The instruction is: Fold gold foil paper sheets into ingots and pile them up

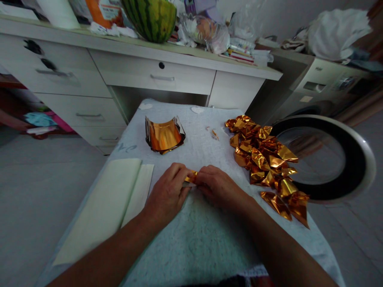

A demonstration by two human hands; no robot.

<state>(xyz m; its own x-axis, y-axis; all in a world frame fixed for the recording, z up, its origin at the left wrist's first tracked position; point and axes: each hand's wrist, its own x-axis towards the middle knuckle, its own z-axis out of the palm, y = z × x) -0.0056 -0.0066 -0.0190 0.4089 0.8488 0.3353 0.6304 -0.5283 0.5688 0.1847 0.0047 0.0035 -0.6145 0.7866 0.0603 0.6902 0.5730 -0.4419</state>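
Between my two hands, low over the middle of the cloth-covered table, is a small piece of gold foil (pixel 192 176). My left hand (pixel 169 190) pinches its left end, with fingers bent. The fingers of my right hand (pixel 218 184) close on its right end and hide part of it. Beyond my left hand stands a curved stack of gold foil sheets (pixel 164 137). To the right lies a heap of twisted gold foil pieces (pixel 260 155). Pale sheets of paper (pixel 101 207) lie flat on the left side of the table.
Small scraps (pixel 214 134) rest near the table's (pixel 197 231) far part. Behind is a white drawer cabinet (pixel 128 69) bearing a cut watermelon (pixel 152 20) and plastic bags. A washing machine (pixel 320 85) with its round door (pixel 356 159) open stands at the right.
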